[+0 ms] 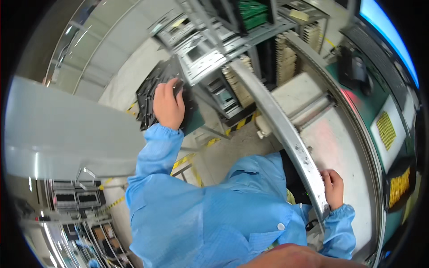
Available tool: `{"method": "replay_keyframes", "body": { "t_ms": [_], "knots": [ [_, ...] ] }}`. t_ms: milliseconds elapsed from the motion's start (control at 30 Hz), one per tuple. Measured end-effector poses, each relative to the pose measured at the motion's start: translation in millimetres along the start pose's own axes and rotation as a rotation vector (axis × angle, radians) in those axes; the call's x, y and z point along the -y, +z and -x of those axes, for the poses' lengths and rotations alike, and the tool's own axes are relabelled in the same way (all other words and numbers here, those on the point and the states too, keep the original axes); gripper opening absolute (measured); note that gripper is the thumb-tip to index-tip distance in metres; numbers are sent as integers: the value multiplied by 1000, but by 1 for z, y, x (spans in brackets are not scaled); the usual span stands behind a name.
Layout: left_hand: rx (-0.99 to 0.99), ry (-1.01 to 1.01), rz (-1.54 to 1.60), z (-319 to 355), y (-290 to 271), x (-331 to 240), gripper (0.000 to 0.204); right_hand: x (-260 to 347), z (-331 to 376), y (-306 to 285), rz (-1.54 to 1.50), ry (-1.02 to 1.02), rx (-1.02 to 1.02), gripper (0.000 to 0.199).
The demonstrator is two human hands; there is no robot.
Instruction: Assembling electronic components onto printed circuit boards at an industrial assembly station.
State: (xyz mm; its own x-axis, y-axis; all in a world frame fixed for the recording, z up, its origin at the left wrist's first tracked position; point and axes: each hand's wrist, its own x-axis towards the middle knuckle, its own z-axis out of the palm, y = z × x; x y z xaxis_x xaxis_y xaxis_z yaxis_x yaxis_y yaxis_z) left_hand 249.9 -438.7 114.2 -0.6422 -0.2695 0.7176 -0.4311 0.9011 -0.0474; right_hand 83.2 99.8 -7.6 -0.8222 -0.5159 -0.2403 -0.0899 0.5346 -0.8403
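My left hand (169,107) reaches out over a dark table at the upper left. Its fingers and thumb are bent around part of a black plate-like fixture (149,96) with small raised fittings. The fixture is slightly blurred, and my palm covers some of it. Low on the right, my right hand (333,190) rests against the metal conveyor rail (290,138). Its fingers are curled at the rail's inner side, and whatever they hold, if anything, is hidden.
Silver rack frames (201,56) and green circuit boards (252,13) stand ahead. On the right bench are a mouse (359,73), a bright screen (393,35), a yellow grid sheet (385,130) and a black box of yellow pieces (399,187). A grey panel (67,129) stands left.
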Motion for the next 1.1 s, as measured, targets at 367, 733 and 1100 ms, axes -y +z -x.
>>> {"method": "replay_keyframes", "body": {
  "t_ms": [367,733,1100],
  "knots": [
    [-207,1149,731,-26,56,-267,62,22,-18,-14,-593,-82,22,55],
    [459,935,1196,-2,73,-341,72,6,-12,-23,-769,228,-281,48],
    [690,435,668,-20,168,-292,47,11,-16,-15,-695,234,-258,51]
  ]
}}
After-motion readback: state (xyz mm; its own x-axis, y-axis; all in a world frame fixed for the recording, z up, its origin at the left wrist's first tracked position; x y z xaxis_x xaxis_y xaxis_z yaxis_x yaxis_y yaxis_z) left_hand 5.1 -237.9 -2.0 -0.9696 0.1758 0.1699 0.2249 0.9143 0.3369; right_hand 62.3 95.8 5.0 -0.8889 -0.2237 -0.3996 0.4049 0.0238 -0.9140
